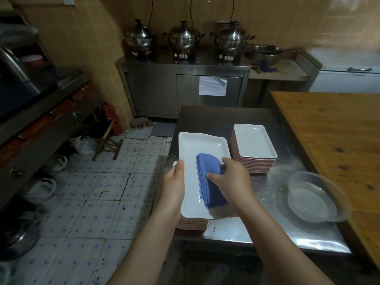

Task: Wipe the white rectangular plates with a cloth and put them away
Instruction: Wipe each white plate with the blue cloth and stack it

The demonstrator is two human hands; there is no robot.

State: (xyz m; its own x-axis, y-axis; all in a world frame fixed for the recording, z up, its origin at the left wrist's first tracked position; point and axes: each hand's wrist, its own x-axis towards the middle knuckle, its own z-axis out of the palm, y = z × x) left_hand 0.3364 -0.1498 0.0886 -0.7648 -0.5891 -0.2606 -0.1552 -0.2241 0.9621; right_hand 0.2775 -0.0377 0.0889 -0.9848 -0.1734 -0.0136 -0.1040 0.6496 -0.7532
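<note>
Steel worktop (257, 227) — left hand (173, 182) grips white rectangular plate (200, 157), right hand (232, 179) clutches folded blue cloth (209, 182); mid-wipe (second stack (255, 149) probably finished).

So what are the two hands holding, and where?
The left hand grips the top white plate by its left rim. The right hand holds the folded blue cloth at its middle, pressed onto that plate.

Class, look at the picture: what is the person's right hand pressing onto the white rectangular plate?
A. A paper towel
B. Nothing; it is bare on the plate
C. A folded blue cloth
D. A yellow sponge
C: the right hand rests on a folded blue cloth lying across the white plate, whose edge the left hand steadies.
</note>
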